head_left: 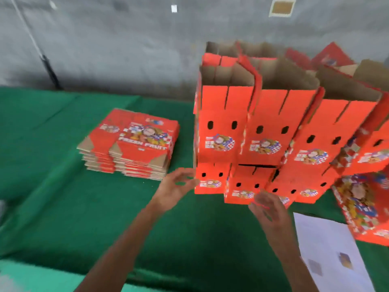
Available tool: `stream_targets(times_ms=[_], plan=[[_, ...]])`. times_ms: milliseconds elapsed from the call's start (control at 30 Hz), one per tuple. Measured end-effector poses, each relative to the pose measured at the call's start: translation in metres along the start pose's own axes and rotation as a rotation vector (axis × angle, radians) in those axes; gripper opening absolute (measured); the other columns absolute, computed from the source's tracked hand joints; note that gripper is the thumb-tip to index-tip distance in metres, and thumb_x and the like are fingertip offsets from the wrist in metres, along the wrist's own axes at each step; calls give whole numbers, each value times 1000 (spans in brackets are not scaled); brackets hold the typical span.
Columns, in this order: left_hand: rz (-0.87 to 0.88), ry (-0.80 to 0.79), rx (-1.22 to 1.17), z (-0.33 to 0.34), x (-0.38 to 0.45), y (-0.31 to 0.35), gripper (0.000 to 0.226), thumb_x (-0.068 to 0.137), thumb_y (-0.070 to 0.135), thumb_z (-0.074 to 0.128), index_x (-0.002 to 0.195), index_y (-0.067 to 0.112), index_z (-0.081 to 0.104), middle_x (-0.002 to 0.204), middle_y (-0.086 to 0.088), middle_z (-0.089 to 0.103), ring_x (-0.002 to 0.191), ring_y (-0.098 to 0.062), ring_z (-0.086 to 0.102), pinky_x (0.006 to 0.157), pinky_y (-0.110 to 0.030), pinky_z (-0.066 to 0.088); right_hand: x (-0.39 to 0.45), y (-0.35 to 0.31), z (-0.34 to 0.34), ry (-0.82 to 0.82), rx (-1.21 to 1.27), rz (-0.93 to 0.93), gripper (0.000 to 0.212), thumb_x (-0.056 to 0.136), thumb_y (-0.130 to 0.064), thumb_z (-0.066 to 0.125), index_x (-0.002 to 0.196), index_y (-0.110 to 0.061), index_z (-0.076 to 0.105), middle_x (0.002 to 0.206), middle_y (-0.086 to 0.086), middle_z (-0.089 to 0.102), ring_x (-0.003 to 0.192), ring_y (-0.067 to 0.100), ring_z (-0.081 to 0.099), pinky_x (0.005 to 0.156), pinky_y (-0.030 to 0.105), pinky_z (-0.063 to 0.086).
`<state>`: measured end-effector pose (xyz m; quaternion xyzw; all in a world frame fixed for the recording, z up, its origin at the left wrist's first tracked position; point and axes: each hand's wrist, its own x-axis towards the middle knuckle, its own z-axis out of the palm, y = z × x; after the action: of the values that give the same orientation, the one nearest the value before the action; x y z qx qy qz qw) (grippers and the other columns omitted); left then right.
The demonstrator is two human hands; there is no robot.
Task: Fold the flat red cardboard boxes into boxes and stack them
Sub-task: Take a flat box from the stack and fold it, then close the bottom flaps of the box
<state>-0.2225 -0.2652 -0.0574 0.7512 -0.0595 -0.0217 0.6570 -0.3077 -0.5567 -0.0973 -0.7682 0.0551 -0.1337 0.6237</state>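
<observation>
Nearest the camera, both hands are raised over the green-covered bench (63,207) and carry nothing. The left hand (175,189) has its fingers spread and loosely bent, fingertips close by the lower left corner of the stack of folded boxes (252,131) — whether they touch it cannot be told through the blur. The right hand (268,209) is likewise relaxed and empty, fingers loosely curved, hovering in front of the lowest row of the stack. A white sheet of paper (328,249) lies on the bench just right of that hand.

Beyond the hands the folded boxes stand upright with top flaps open, long axis vertical, in two tiers that lean somewhat to the right.

The flat boxes (130,144) lie in a neat pile further back and to the left, well apart from the stack, long side running roughly left to right. This is the relation that matters: the pile lies left and ahead of both hands, and the left hand is plainly the nearer — judging from this, the next blank would be reached by the left, with the right crossing over to help.
</observation>
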Motion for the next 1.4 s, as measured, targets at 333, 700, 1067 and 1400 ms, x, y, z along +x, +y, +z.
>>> stream_targets(times_ms=[333,700,1067,1400], plan=[[-44,151,-30,-223,0,-50,27,87,21,82,111,13,72,111,9,76,99,-8,72,78,-16,53,13,-36,227,-178,-9,64,63,71,-65,84,126,-42,64,124,-16,70,116,-1,64,105,41,48],[-151,333,293,-386,68,-101,48,82,48,82,118,18,70,109,7,73,103,-11,69,92,-36,59,76,-40,384,-225,-182,94,38,81,-60,73,115,-66,57,108,-28,69,97,-10,66,72,18,56],[-418,276,1177,-426,205,-142,110,85,86,46,154,3,27,156,-20,31,141,-37,31,117,-49,32,202,17,468,-242,-476,416,27,93,-25,72,107,-3,66,95,7,69,67,9,57,54,21,41],[-495,91,1439,-408,229,-138,83,106,60,28,148,-11,37,151,-40,38,141,-52,39,111,-52,46,202,19,493,-157,-604,411,32,91,-36,75,93,-6,63,105,10,65,85,23,68,71,30,59]])
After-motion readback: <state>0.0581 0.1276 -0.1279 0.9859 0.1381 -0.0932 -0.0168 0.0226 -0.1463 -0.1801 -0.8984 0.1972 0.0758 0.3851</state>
